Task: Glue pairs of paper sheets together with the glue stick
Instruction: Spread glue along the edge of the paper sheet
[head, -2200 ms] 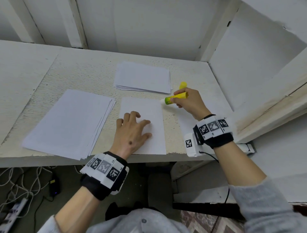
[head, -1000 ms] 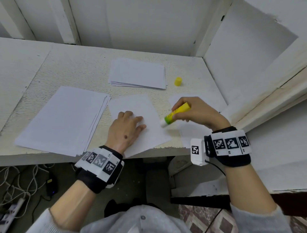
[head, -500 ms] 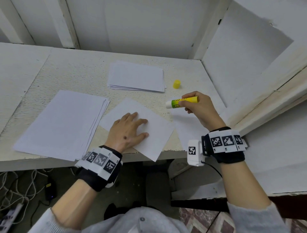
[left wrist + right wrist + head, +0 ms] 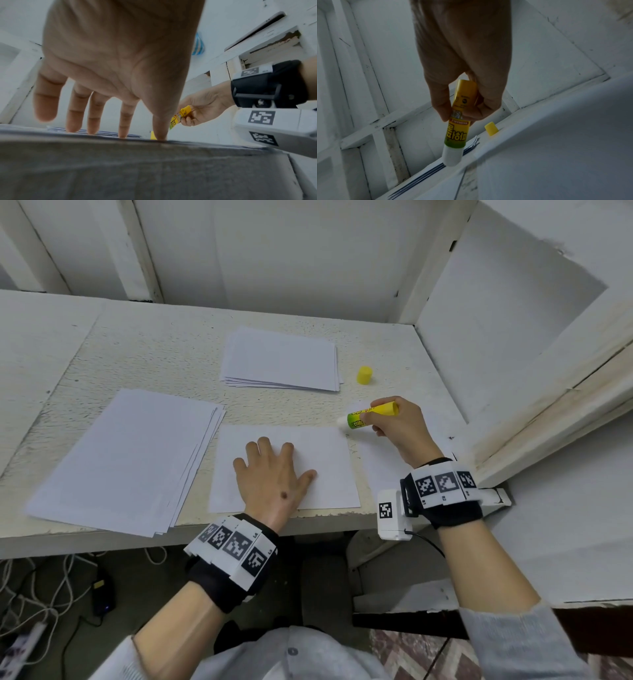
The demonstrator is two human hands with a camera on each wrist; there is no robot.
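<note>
White-painted wooden desk (image 4: 144,350): single white paper sheet (image 4: 329,470) pinned under flat, spread left hand (image 4: 270,474); uncapped yellow-green glue stick (image 4: 371,415) gripped in right hand (image 4: 399,426), tip at far right corner. Even strokes advised along edges, sheet kept pressed.

Sheet (image 4: 329,467) lies between stack (image 4: 116,460) and glue stick (image 4: 371,415), cap (image 4: 364,375) behind.

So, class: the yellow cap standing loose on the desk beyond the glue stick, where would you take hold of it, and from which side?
Pinch the yellow cap across its round side wall, coming straight down from above. It stands upright on the desk, apart from the far paper stack, so its sides are free. The right hand is nearest, but it grips the glue stick.
</note>
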